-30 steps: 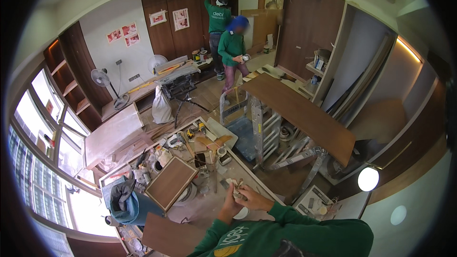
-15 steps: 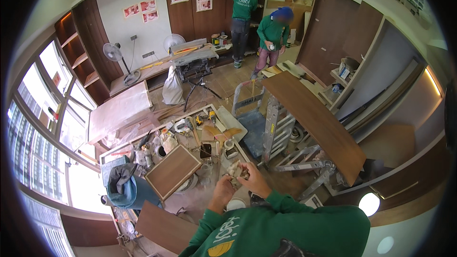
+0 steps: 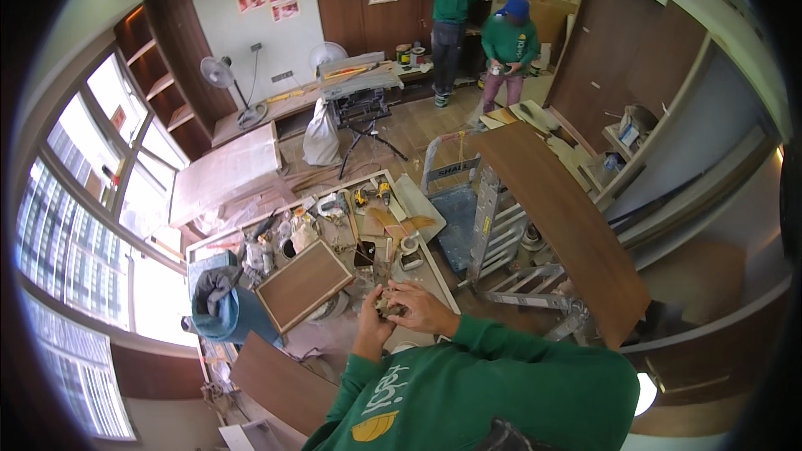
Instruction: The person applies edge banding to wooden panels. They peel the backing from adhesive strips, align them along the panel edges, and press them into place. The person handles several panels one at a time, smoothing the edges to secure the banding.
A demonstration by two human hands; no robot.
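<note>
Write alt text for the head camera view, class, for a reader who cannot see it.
A person in a green sweatshirt holds a small object between the left hand and right hand, above a cluttered worktable with a brown framed panel and tools. A long brown board rests on a stepladder to the right; two people in green tops stand at the far wall.

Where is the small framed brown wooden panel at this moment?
In the head view, the framed wooden panel lies flat on the cluttered worktable, left of both hands and right of the blue bin.
</note>
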